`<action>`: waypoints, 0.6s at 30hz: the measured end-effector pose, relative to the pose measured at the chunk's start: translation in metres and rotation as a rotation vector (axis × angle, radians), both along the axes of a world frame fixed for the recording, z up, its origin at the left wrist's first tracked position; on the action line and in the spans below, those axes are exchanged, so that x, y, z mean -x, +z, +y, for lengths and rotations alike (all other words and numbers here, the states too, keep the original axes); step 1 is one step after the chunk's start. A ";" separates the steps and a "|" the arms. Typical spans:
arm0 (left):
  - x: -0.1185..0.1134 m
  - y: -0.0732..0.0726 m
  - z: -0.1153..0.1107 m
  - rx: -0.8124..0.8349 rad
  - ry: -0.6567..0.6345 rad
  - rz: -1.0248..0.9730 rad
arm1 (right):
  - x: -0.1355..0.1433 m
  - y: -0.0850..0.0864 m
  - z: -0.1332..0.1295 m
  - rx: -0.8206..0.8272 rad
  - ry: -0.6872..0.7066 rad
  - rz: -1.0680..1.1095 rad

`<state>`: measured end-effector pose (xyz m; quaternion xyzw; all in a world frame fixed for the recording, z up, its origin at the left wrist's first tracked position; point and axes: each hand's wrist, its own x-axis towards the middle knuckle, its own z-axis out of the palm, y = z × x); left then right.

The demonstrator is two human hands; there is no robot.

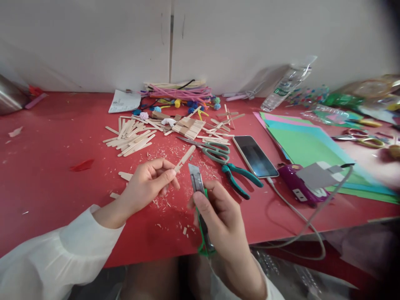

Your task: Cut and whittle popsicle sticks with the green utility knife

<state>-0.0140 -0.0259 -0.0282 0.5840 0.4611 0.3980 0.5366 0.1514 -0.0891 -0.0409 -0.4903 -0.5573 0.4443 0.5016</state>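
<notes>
Between the thumb and fingers of my left hand (156, 179) is a wooden craft stick (185, 157), tilted up to the right, with a small notch cut in its edge near my thumb. My right hand (218, 212) grips a utility knife (197, 183) with a green-edged handle; its blade is out and points up, just right of the stick and apart from it. Wood shavings (167, 204) lie scattered on the red table (62, 175) beneath both hands. Two loose sticks lie partly hidden behind my left wrist.
A pile of craft sticks (134, 137) lies beyond my left hand, with pipe cleaners (181, 92) behind it. Scissors (215, 152), teal pliers (240, 177) and a phone (255, 156) on a cable sit ahead right. Farther right are coloured paper (312, 146), a purple power strip (296, 187) and a plastic bottle (283, 89).
</notes>
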 end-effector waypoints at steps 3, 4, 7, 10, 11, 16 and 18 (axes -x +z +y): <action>-0.001 0.003 -0.001 0.000 0.014 0.048 | -0.006 0.008 -0.006 -0.186 -0.061 -0.367; -0.001 0.004 -0.002 0.000 0.023 0.059 | -0.009 0.011 -0.008 -0.237 -0.056 -0.448; -0.001 0.006 -0.002 0.004 0.033 0.060 | -0.015 0.017 -0.006 -0.369 -0.034 -0.663; 0.001 0.009 -0.003 0.004 0.050 0.041 | -0.015 0.016 0.004 -0.463 -0.063 -0.933; 0.001 0.009 -0.004 0.000 0.064 0.032 | -0.015 0.015 0.008 -0.482 -0.077 -0.997; 0.004 0.006 -0.004 -0.011 0.137 -0.029 | -0.016 0.021 0.032 -0.590 0.017 -1.101; 0.005 0.004 -0.002 -0.002 0.160 -0.044 | -0.021 0.028 0.044 -0.657 0.133 -1.107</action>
